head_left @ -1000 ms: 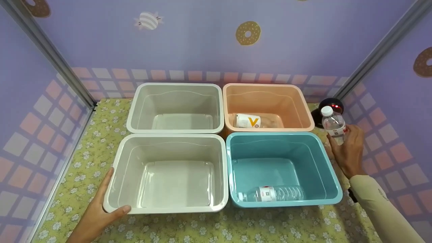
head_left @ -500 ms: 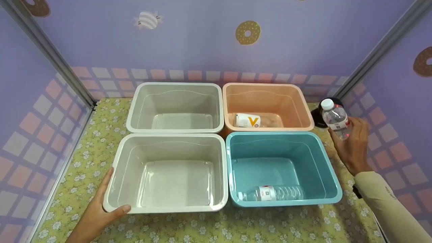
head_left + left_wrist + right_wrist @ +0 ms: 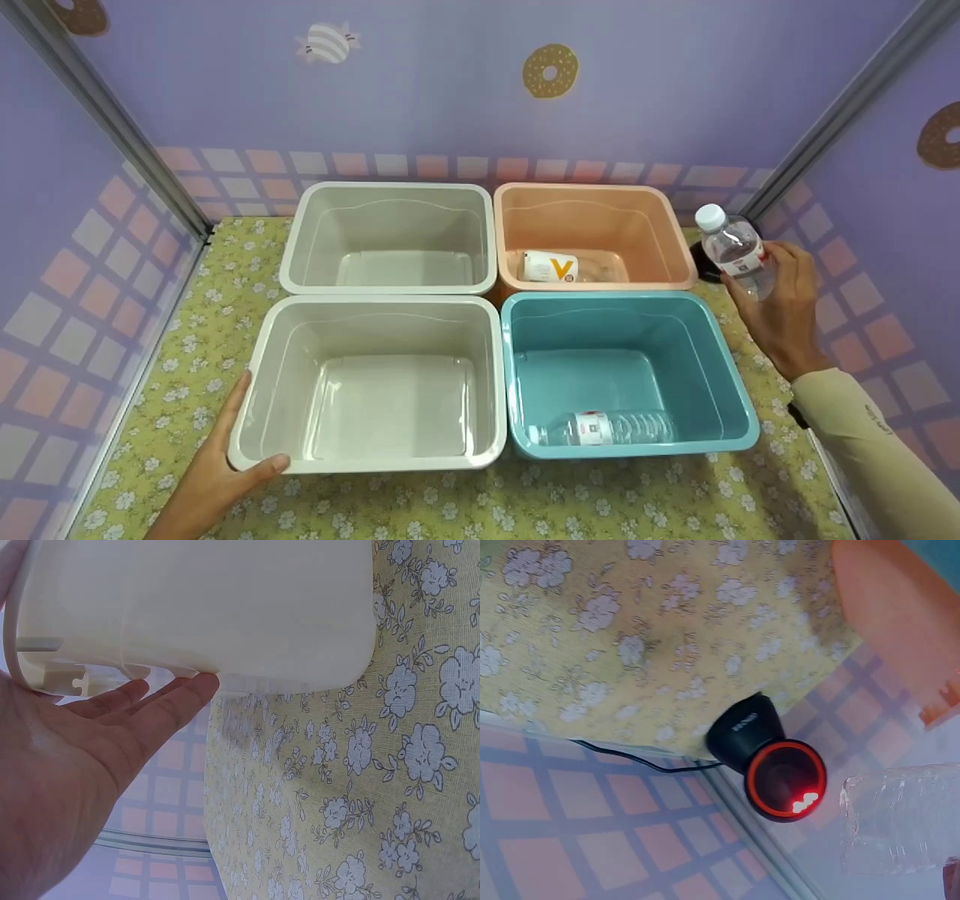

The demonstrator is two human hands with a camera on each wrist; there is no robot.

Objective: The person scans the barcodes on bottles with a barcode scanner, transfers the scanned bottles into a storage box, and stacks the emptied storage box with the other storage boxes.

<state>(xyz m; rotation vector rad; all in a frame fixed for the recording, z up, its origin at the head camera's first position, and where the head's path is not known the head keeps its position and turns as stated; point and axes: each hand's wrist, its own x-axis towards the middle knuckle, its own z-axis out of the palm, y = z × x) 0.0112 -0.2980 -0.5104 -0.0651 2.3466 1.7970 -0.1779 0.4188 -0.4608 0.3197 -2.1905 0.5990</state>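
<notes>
In the head view my right hand [image 3: 784,307] grips a clear plastic water bottle [image 3: 739,251] with a white cap and a red-and-white label. It is raised beyond the right side of the bins, cap tilted up and left. The bottle's ridged base [image 3: 885,825] shows at the right edge of the right wrist view, beside a black scanner [image 3: 786,778] with a red glowing ring. My left hand [image 3: 214,469] holds the near left corner of the white bin [image 3: 375,463], thumb on the front rim; fingers [image 3: 169,716] lie against its outer wall.
A grey-white bin [image 3: 386,291] stands behind the white one. The orange bin [image 3: 600,286] holds a bottle [image 3: 551,267] with a white label; the blue bin [image 3: 637,450] holds a clear bottle [image 3: 600,429]. Purple walls [image 3: 420,90] enclose the flowered tablecloth [image 3: 390,510].
My right hand has lifted the bottle away from me, first moving right, then slightly back left. The bottle now covers most of the scanner in the head view. My left hand stays put.
</notes>
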